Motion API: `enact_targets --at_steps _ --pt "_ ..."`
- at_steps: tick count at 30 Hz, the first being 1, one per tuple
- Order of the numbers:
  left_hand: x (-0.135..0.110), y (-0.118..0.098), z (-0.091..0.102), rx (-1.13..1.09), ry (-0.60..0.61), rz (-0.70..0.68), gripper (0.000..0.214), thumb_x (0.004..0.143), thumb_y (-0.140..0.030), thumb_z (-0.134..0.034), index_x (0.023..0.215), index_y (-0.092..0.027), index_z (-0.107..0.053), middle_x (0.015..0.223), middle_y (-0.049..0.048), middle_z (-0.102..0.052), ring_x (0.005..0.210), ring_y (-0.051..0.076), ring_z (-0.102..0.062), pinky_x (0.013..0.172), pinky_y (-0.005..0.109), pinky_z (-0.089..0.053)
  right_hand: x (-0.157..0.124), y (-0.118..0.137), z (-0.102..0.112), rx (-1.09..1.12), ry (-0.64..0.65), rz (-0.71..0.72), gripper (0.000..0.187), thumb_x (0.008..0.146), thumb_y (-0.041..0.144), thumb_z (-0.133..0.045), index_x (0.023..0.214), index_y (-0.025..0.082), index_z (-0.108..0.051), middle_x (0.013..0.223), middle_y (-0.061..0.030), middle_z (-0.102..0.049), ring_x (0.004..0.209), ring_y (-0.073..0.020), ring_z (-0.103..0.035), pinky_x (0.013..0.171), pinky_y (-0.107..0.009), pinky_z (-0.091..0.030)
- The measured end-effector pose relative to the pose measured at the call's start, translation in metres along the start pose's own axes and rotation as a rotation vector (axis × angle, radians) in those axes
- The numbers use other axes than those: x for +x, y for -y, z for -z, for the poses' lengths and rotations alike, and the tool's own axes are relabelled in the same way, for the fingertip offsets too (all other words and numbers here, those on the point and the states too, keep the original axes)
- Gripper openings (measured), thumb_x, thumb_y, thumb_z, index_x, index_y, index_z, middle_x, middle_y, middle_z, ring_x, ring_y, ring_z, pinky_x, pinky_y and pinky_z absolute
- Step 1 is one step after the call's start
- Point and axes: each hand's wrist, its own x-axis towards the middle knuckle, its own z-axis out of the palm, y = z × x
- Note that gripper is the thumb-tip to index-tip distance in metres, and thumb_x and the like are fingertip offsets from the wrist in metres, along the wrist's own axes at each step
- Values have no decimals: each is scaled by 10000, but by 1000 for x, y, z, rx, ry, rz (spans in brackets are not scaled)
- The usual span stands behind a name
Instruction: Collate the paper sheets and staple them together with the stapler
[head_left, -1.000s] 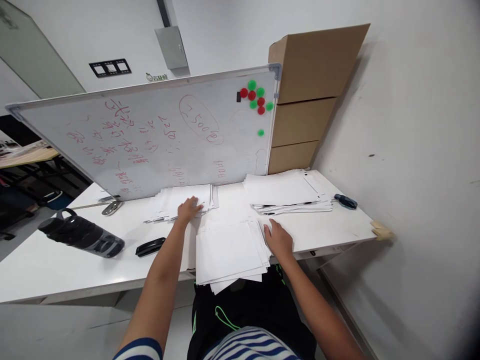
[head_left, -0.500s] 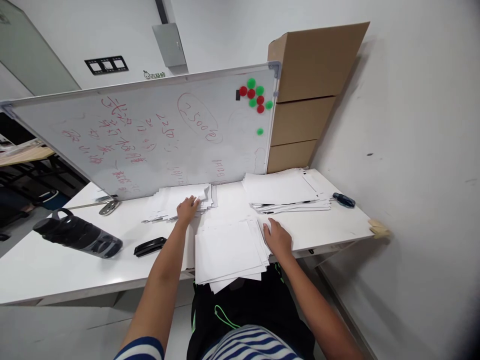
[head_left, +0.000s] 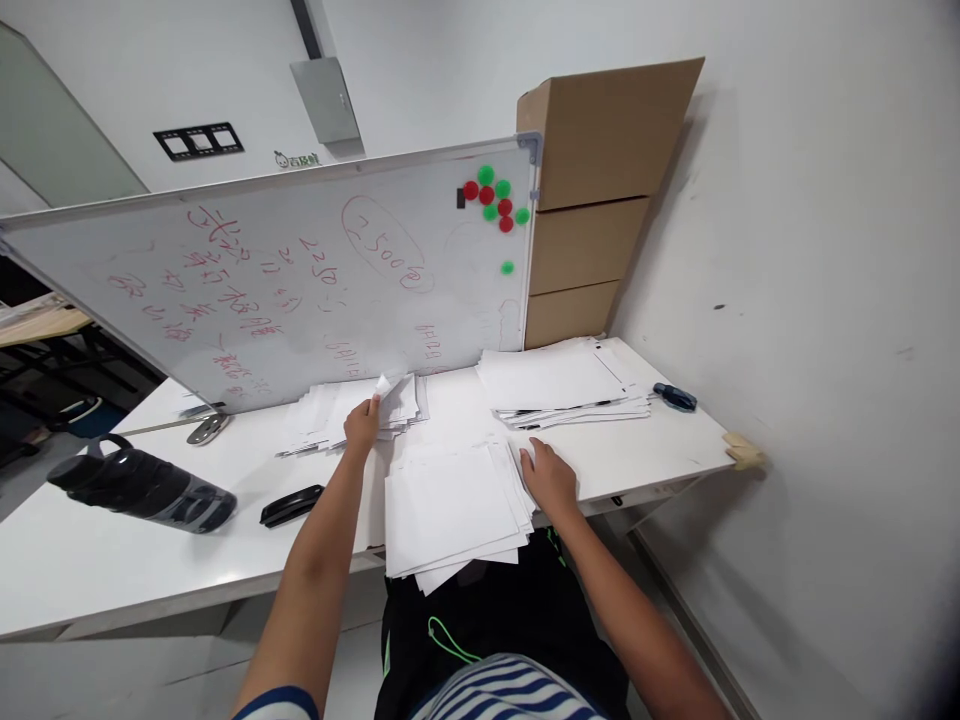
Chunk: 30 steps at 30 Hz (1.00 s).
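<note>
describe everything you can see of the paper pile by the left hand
The paper pile is a loose, fanned stack of white sheets lying flat on the white table, just before the foot of the leaning whiteboard. Its edges are uneven. The left hand pinches the top sheets' near right corner with its fingers, curling it upward.

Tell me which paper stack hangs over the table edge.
The near stack, by the right hand: its sheets jut past the table edge. Left stack and far stack lie fully on it.

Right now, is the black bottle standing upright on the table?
No, the black bottle lies on its side on the white table.
</note>
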Motion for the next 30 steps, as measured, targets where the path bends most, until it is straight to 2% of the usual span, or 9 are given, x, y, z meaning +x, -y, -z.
enact_targets --at_steps 4,8,10,13,15,20,24,26,30 --pt "-34 -30 24 -446 -126 -40 529 916 -640 -386 780 -189 -625 713 21 -621 765 181 -569 673 269 -447 1 0 2 40 3 -14 458 1013 372 -345 1349 135 -547 1214 -136 -670 1040 -249 -652 840 -323 -458" --pt "-109 -65 49 -838 -94 -63 537 877 -675 -465 787 -173 -632 747 33 -631 731 163 -557 661 271 -456 -9 2 12 299 -5 12 511 987 471 -368 1326 144 -565 1174 -135 -673 1027 -255 -643 869 -358 -477" --pt "-150 -76 60 -881 -63 -75 520 856 -663 -525 684 -176 -587 674 17 -585 663 147 -516 608 261 -427 -23 9 26 581 -7 74 601 963 569 -367 1374 156 -512 1193 -138 -657 1055 -254 -632 878 -365 -497" --pt "-200 -83 71 -922 30 -76 509 865 -629 -549 630 -178 -539 625 4 -527 608 131 -452 560 255 -387 -51 26 54 960 -38 262 780 904 702 -403 1491 192 -347 1412 -163 -524 1275 -284 -522 992 -398 -469" --pt "-221 -84 76 -957 65 -72 517 879 -627 -531 619 -180 -517 607 -1 -495 592 126 -423 553 256 -381 -67 35 74 1095 -4 304 810 858 739 -474 1464 208 -386 1387 -165 -542 1255 -300 -538 981 -406 -481" --pt "-235 -79 84 -928 -61 -75 529 879 -618 -541 585 -189 -440 573 -16 -408 574 118 -362 523 253 -336 -87 41 99 1241 136 239 710 849 777 -439 1266 220 -581 1229 -158 -646 1121 -310 -627 863 -402 -542" --pt "-235 -76 89 -903 -71 -120 534 889 -628 -514 594 -195 -408 577 -20 -377 564 116 -333 515 259 -307 -95 45 103 1183 212 107 476 812 605 -676 1098 228 -631 1054 -101 -713 946 -255 -672 783 -342 -551" --pt "-236 -75 92 -877 -82 -154 545 898 -626 -500 587 -198 -370 574 -22 -352 560 114 -314 513 262 -292 -97 49 104 1145 243 49 374 829 541 -690 1015 218 -650 954 -75 -720 846 -221 -662 732 -311 -541" --pt "-239 -76 93 -885 -101 -174 553 896 -638 -493 580 -199 -382 572 -14 -380 558 118 -322 514 270 -298 -97 50 100 1128 253 13 351 833 538 -684 921 198 -677 851 -51 -707 778 -199 -629 684 -280 -511"
